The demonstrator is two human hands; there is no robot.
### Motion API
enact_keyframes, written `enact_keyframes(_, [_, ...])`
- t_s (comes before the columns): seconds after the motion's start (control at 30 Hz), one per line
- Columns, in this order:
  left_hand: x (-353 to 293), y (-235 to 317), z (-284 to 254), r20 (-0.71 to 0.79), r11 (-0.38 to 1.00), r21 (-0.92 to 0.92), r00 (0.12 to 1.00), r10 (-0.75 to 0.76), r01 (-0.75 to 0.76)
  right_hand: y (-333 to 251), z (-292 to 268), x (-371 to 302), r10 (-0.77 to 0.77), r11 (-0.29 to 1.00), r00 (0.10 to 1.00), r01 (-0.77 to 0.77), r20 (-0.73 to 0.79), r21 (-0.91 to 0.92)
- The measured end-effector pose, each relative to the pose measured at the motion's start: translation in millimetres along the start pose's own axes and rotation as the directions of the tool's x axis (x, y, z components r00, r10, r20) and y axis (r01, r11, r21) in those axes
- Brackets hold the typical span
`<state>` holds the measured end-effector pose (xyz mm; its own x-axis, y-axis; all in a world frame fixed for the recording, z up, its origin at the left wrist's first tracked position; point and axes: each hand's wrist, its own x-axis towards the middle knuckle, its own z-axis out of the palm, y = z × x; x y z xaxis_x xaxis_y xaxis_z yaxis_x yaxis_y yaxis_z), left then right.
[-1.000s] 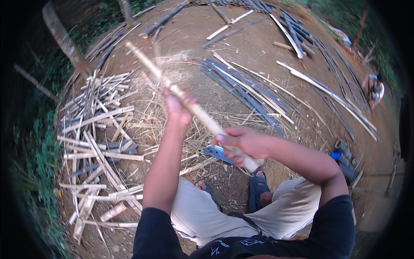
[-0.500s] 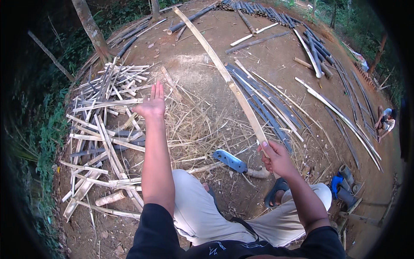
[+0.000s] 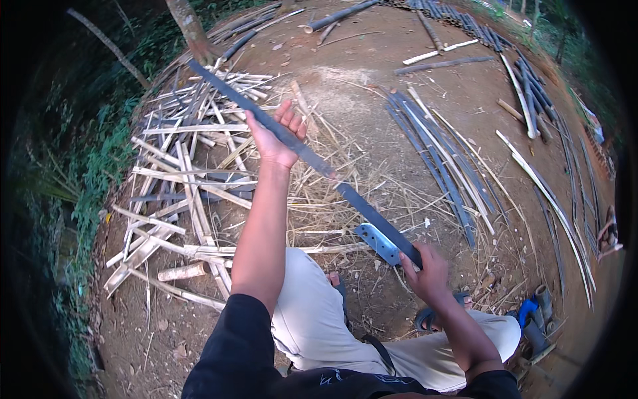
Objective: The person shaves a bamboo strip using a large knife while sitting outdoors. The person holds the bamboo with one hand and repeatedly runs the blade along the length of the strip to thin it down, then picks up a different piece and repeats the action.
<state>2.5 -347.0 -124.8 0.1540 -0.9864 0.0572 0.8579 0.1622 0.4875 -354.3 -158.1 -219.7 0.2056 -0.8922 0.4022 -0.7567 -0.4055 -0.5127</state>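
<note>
A long bamboo strip (image 3: 373, 214), dark outer side up, slants from my right hand toward the far left. My right hand (image 3: 430, 278) is closed round its near end. Palm up, my left hand (image 3: 276, 150) cradles the strip farther along, thumb on one side and curled fingers on the other. On the ground just beyond my right hand lies a broad-bladed cleaver (image 3: 373, 242); the strip and hand hide its handle. Thin bamboo shavings (image 3: 319, 219) cover the ground beneath the strip.
Split bamboo pieces (image 3: 193, 173) are heaped on the left. Long dark strips (image 3: 432, 159) lie at right of centre, pale ones (image 3: 548, 193) beyond. Bamboo poles (image 3: 458, 23) are stacked at the back. Another person (image 3: 607, 233) is at the far right edge.
The strip has turned from its pale side to its dark side and swung left. My left hand, bare before, now has the strip across its palm. The view has shifted slightly.
</note>
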Motion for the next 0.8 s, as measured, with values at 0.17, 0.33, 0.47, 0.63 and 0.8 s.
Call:
enact_keyframes(0.17, [-8.9,-8.0,9.9,0.146,1.0,-0.02,0.989,-0.004,0.007,5.5,17.1,-14.6,0.077,0.988,0.991,-0.091,0.111,0.127])
enact_keyframes(0.33, [-19.6,-7.4,32.3,0.261,1.0,0.008,0.965,-0.011,0.009,-10.6,15.2,-6.5,0.156,0.905,0.932,-0.267,0.326,0.33])
enact_keyframes(0.47, [-24.4,-16.1,60.9,0.352,0.998,0.045,0.934,-0.056,0.043,16.1,39.3,-16.9,0.196,0.792,0.899,-0.381,0.392,0.477])
enact_keyframes(0.63, [-17.4,-11.4,46.8,0.659,0.986,0.032,0.738,-0.145,0.165,0.6,35.2,-28.0,0.146,0.837,0.972,-0.221,0.184,0.501])
enact_keyframes(0.8, [-36.1,5.2,54.5,0.28,0.996,-0.009,0.957,-0.078,0.083,-3.5,14.0,-24.3,0.165,0.88,0.983,-0.185,0.085,0.438])
